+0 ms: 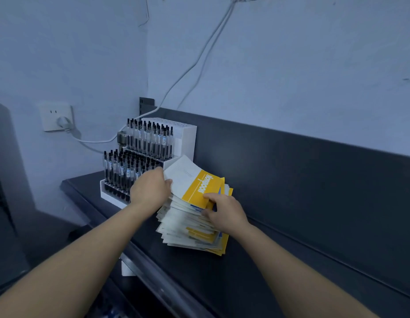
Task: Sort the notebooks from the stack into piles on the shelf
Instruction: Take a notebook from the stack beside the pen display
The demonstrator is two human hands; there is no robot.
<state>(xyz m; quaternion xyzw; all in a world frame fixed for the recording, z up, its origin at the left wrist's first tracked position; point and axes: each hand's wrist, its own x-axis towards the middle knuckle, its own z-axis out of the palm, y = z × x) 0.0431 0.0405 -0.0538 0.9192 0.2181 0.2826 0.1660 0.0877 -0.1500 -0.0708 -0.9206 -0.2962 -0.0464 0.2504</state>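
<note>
Gripping top notebook (195, 182) at its left edge with left hand (151, 191); right hand (224, 212) pinches its near yellow corner. Cover: white with a yellow band, tilted up off the stack (190, 230). Stack is ragged, white/yellow/blue covers, near the shelf's (268, 260) left end, just beside pen rack (140, 157).

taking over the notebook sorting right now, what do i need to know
Left hand: grips the left edge of the top notebook.
Right hand: pinches the same notebook's near edge, thumb on the yellow cover.
The top notebook is tilted up off the stack, which sits on the dark shelf beside the pen rack.
Done: no sorted piles visible yet.
Left: place this notebook, then sort the rest of the stack.
</note>
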